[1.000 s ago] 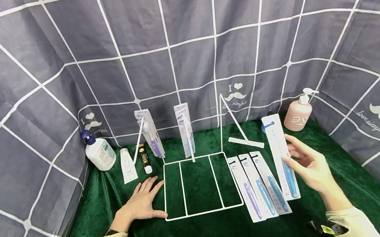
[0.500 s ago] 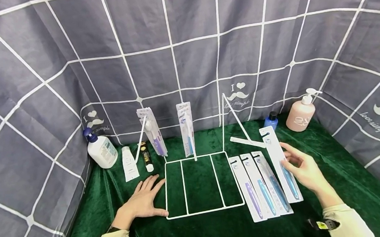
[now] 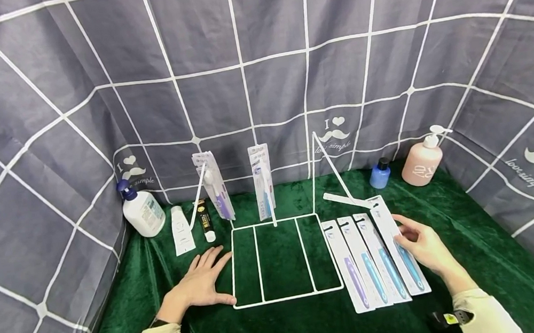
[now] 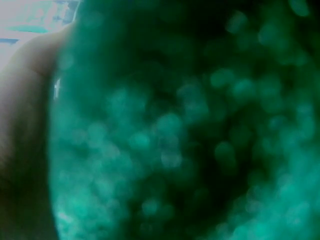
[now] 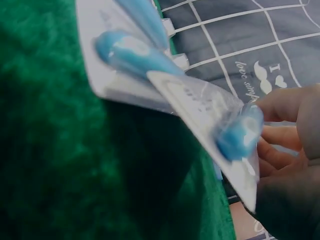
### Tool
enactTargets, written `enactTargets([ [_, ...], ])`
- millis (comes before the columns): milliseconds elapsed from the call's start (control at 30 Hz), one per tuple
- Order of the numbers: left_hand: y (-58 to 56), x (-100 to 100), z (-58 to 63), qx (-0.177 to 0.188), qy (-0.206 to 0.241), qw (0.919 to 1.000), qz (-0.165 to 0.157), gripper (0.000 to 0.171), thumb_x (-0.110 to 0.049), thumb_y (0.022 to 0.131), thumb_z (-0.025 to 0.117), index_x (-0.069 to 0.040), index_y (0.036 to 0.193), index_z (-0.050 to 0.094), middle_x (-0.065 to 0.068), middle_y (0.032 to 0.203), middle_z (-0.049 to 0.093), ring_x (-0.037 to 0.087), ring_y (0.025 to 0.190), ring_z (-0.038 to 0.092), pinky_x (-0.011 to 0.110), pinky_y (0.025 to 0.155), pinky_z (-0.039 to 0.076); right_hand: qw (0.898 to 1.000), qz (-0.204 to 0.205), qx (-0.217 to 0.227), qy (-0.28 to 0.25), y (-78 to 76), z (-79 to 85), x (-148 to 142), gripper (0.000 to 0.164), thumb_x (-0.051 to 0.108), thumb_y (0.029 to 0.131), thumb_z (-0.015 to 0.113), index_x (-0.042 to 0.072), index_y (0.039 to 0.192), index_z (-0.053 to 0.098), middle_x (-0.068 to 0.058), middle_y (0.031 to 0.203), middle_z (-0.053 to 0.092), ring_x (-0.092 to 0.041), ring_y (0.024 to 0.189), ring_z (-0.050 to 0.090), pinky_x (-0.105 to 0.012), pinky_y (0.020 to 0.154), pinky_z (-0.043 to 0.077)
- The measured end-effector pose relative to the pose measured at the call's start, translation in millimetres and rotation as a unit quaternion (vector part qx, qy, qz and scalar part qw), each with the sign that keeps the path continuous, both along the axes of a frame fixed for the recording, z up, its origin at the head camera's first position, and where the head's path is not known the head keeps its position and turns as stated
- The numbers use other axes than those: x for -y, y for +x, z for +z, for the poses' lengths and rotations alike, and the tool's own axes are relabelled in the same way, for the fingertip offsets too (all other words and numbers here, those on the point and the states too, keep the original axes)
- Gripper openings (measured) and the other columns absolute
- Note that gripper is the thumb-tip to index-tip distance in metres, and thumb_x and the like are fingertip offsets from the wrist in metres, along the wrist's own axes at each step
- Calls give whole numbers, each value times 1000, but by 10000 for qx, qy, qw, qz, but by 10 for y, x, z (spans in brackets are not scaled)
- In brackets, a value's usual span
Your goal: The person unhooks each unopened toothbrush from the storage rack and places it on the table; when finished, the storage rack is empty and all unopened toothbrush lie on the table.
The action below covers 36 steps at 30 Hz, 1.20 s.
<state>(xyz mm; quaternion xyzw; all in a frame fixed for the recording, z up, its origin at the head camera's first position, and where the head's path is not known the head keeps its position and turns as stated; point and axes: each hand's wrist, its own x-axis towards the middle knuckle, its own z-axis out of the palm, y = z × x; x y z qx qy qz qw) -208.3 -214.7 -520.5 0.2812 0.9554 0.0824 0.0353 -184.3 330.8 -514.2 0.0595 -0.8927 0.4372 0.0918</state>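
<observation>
My right hand [image 3: 423, 243] pinches the edge of a packaged toothbrush [image 3: 391, 228] with a blue handle. It lies alongside three other packaged toothbrushes, the purple one [image 3: 353, 279] farthest left and two blue ones [image 3: 373, 273] between. In the right wrist view the held package [image 5: 190, 107] is tilted above the cloth, its lower end towards the camera. My left hand [image 3: 198, 286] rests with spread fingers on the cloth, thumb at the front left corner of a white wire rack [image 3: 286, 297]. Packaged toothbrushes hang on the rack's left arm [image 3: 214, 187] and middle arm [image 3: 261, 183].
Left of the rack are a white pump bottle [image 3: 144, 214], a white tube [image 3: 183, 233] and a black tube [image 3: 205, 220]. At the back right stand a blue bottle [image 3: 380, 175] and a pink pump bottle [image 3: 422, 162]. A grey checked curtain [image 3: 279, 95] encloses the green cloth [image 3: 465, 222].
My right hand has brought the blue toothbrush down and nearer, in beside the row, uncovering the blue bottle behind. My left hand keeps its place.
</observation>
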Motion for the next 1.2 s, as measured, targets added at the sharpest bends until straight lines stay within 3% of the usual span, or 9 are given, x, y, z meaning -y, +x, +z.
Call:
enactTargets([
  [300, -22, 8, -28, -36, 58, 10000, -37, 112, -84, 54, 55, -25, 144, 28, 10, 147, 26, 32, 134, 23, 61, 100, 21, 9953, -327, 642, 647, 34, -20, -25, 48, 12, 86, 59, 8, 132, 47, -13, 94, 63, -7, 70, 57, -21, 58, 44],
  [467, -36, 18, -41, -74, 44, 10000, -18, 112, -85, 53, 54, -25, 144, 28, 10, 147, 26, 32, 134, 22, 61, 100, 21, 9922, -391, 784, 882, 39, -35, -21, 47, 13, 86, 59, 8, 132, 47, -12, 95, 64, -10, 71, 57, -22, 58, 43],
  [767, -1, 4, -7, 37, 82, 10000, -6, 111, -83, 54, 57, -24, 144, 28, 10, 147, 25, 32, 135, 22, 61, 100, 20, 9835, -400, 668, 1634, 12, -51, -1, 46, 15, 82, 59, 4, 127, 50, -6, 86, 64, -12, 66, 54, -26, 57, 40],
  [1033, -13, -1, -20, -33, -10, 10000, 43, 111, -85, 53, 54, -24, 143, 30, 10, 147, 26, 31, 134, 23, 61, 99, 22, 9652, -533, 338, 2537, 22, 7, 61, 42, 19, 79, 63, -1, 116, 59, 1, 67, 53, -12, 56, 44, -27, 50, 34],
  [1200, 2, -2, 5, 86, 23, 9999, 64, 111, -84, 53, 55, -26, 144, 28, 9, 148, 24, 30, 135, 21, 60, 100, 21, 9579, -504, 254, 2814, 44, 37, 89, 36, 19, 78, 63, 0, 108, 63, 3, 62, 48, -13, 55, 42, -28, 50, 32],
])
